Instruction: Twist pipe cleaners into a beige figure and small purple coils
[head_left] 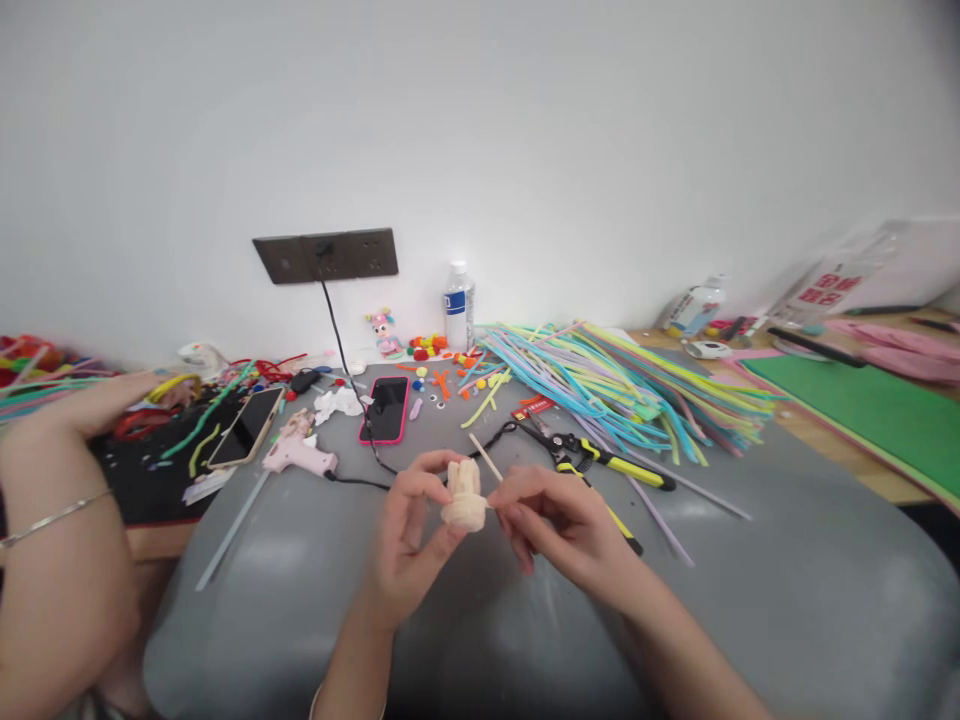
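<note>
My left hand (416,535) grips a small cream-coloured craft piece (465,495) between thumb and fingers. It looks wound from pipe cleaner, with upright loops on top of a round, coiled base. At its right side, my right hand (559,515) pinches a thin cream pipe cleaner (486,456), whose straight length slants up to the left behind the fingers. Both hands are above the grey table (315,610). Just beyond the right hand lie yellow-and-black pliers (622,464).
A pink glue gun (300,450) with a black cord lies left, near a pink-cased phone (385,410). Bundled pastel pipe cleaners (592,385) spread behind the pliers. A bottle (459,308) stands by the wall. Another person's arm (67,510) rests at the left.
</note>
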